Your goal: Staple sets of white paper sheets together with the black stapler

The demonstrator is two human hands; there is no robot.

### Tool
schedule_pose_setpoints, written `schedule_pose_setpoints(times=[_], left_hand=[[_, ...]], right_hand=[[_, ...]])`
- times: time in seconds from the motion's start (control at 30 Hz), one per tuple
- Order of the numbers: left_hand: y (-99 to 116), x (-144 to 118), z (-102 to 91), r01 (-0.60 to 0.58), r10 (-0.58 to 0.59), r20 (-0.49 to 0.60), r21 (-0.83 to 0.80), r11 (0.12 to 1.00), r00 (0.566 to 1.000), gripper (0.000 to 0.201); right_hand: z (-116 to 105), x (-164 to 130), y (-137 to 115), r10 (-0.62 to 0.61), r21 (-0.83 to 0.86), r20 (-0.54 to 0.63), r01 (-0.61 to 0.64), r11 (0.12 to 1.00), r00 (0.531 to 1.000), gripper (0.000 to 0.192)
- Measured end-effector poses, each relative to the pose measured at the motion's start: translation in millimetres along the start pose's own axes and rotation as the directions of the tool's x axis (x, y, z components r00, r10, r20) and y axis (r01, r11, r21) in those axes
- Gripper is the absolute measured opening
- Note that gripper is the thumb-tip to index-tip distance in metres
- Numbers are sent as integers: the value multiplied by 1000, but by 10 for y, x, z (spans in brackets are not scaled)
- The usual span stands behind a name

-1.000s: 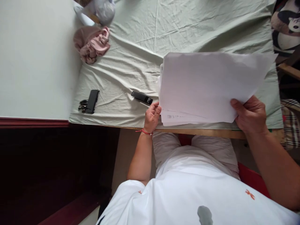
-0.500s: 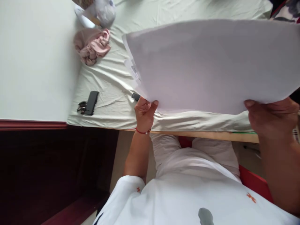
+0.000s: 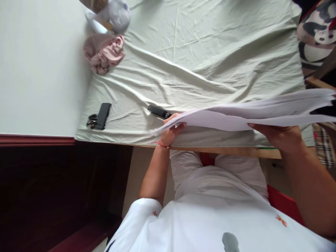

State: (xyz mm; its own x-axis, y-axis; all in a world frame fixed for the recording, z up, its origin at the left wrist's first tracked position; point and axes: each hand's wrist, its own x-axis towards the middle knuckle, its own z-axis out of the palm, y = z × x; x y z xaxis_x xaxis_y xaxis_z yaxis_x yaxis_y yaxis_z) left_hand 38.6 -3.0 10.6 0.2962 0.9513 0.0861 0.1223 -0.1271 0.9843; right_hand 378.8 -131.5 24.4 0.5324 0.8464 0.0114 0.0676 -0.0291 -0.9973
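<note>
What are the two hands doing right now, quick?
Left hand: closed on the left end of the stack of papers.
Right hand: gripping the stack's right side from below, held above the table.

A: Left hand [image 3: 170, 130]?
B: Raised, forearm reaching forward, red string at wrist, thumb on top pinching.
A: Right hand [image 3: 282, 137]?
B: Out to the side, palm up, fingers gripping, forearm angled in from lower right

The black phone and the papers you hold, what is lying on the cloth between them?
A small black stapler, seen from the head camera, right by the left hand.
</note>
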Motion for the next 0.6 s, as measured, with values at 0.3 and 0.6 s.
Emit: schedule_pose_setpoints(times=[0.3, 0.6], left_hand=[[124, 58, -93, 131, -145, 181, 83, 988, 973, 38], [128, -18, -89, 175, -206, 164, 183, 967, 965, 45]], right_hand=[[-31, -6, -5, 36, -53, 50, -34, 998, 998, 28], [-92, 36, -67, -105, -135, 111, 120, 984, 988, 34]])
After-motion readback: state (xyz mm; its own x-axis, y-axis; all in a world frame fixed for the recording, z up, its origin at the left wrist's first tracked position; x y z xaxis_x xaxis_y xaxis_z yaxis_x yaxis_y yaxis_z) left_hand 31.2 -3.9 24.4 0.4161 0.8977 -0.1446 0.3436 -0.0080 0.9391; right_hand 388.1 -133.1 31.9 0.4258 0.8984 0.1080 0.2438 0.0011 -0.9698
